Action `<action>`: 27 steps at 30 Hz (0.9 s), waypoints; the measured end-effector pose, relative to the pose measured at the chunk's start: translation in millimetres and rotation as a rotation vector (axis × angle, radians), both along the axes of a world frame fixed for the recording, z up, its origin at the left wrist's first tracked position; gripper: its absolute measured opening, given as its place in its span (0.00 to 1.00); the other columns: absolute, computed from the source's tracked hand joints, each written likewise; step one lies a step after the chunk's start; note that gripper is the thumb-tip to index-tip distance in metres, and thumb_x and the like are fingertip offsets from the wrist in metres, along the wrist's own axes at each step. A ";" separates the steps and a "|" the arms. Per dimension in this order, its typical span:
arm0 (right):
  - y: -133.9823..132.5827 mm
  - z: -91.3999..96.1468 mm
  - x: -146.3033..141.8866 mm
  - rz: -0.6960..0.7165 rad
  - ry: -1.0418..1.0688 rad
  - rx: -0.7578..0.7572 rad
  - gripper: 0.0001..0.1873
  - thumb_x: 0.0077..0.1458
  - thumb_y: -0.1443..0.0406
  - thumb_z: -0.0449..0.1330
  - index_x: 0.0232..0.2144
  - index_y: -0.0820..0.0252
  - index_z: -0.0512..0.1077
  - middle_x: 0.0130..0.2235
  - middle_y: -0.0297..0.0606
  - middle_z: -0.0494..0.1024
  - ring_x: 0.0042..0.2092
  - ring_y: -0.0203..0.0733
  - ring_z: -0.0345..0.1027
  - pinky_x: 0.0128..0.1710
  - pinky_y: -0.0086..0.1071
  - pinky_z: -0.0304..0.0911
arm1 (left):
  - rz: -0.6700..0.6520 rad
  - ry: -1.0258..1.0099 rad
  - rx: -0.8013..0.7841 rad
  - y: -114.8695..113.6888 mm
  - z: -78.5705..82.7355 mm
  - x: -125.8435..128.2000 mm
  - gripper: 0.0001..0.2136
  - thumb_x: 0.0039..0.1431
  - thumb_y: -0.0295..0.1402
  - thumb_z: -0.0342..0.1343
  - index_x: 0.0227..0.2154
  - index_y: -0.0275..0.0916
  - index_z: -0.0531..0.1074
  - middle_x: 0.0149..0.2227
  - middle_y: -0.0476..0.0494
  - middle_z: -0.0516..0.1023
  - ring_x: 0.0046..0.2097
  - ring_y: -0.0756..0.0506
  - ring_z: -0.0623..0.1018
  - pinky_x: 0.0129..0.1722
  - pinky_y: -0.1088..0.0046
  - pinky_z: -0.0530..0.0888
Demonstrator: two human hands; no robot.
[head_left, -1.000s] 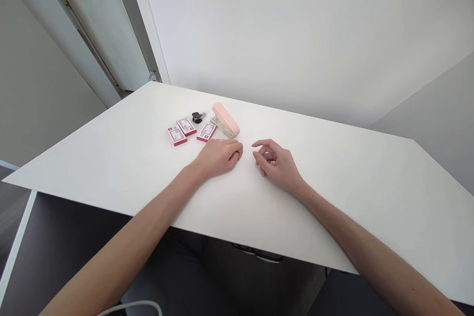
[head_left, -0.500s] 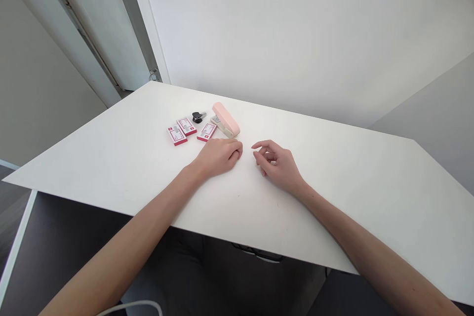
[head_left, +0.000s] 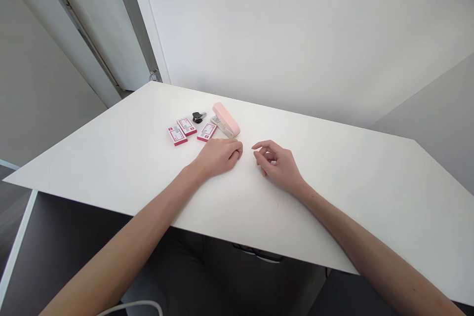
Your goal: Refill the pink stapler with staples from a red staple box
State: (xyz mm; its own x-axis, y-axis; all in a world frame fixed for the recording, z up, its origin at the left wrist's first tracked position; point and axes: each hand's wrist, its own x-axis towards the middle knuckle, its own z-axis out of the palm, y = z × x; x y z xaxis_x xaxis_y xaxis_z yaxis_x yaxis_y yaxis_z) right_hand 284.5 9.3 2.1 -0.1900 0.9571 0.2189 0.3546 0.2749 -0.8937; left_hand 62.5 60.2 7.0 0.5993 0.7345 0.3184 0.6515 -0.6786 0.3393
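Note:
My left hand (head_left: pixel 219 156) rests on the white table with its fingers curled in, and nothing shows in it. Just beyond it stands a pink stapler (head_left: pixel 226 119) with a cream base. A small red-and-white staple box (head_left: pixel 207 132) lies at the stapler's left, close to my left knuckles. Two more such boxes, one nearer (head_left: pixel 177 135) and one farther (head_left: pixel 187 126), touch or nearly touch each other. Behind them is a black staple remover (head_left: pixel 198 117) with metal jaws. To the right, my right hand (head_left: pixel 276 162) lies on its side, fingers loosely bent and apart, holding nothing.
The white tabletop (head_left: pixel 355 192) runs out to both sides, its front edge below my forearms. A white wall (head_left: pixel 296 34) rises behind it. Left of the table are grey panels (head_left: pixel 40 44). A pale cable (head_left: pixel 137 303) curves near my left forearm.

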 end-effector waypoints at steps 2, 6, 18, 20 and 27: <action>0.0 -0.2 0.3 0.001 0.000 0.000 0.18 0.67 0.46 0.60 0.46 0.52 0.75 0.31 0.31 0.73 0.24 0.35 0.66 0.25 0.33 0.62 | 0.003 0.001 0.002 -0.1 -0.1 0.0 0.12 0.62 0.25 0.46 0.28 0.42 0.73 0.31 0.48 0.81 0.28 0.46 0.73 0.28 0.66 0.57; 0.4 -0.6 0.7 0.004 0.006 0.000 0.17 0.67 0.48 0.60 0.46 0.52 0.75 0.31 0.31 0.73 0.24 0.35 0.66 0.25 0.33 0.61 | 0.005 -0.004 0.005 -0.3 -0.5 0.1 0.12 0.62 0.25 0.46 0.28 0.42 0.73 0.31 0.49 0.81 0.28 0.46 0.73 0.28 0.66 0.57; 0.6 -1.0 0.8 0.005 0.005 0.007 0.14 0.68 0.51 0.60 0.45 0.53 0.75 0.31 0.30 0.72 0.24 0.34 0.65 0.24 0.32 0.60 | -0.004 -0.005 0.016 0.3 -1.2 0.0 0.12 0.62 0.25 0.46 0.28 0.41 0.72 0.31 0.49 0.81 0.28 0.47 0.72 0.28 0.66 0.57; 0.6 -1.2 0.8 0.004 0.009 0.010 0.14 0.68 0.51 0.60 0.45 0.53 0.75 0.31 0.30 0.72 0.24 0.33 0.65 0.24 0.31 0.60 | -0.004 -0.003 0.018 0.4 -1.4 -0.1 0.12 0.62 0.25 0.46 0.28 0.41 0.72 0.31 0.49 0.81 0.28 0.47 0.72 0.28 0.66 0.57; 0.7 -1.1 0.6 0.006 0.011 0.009 0.13 0.68 0.52 0.60 0.45 0.53 0.75 0.31 0.30 0.72 0.23 0.33 0.65 0.24 0.30 0.60 | -0.004 0.004 0.027 1.1 -2.0 -0.3 0.11 0.62 0.24 0.47 0.28 0.41 0.72 0.31 0.50 0.81 0.28 0.48 0.72 0.28 0.66 0.57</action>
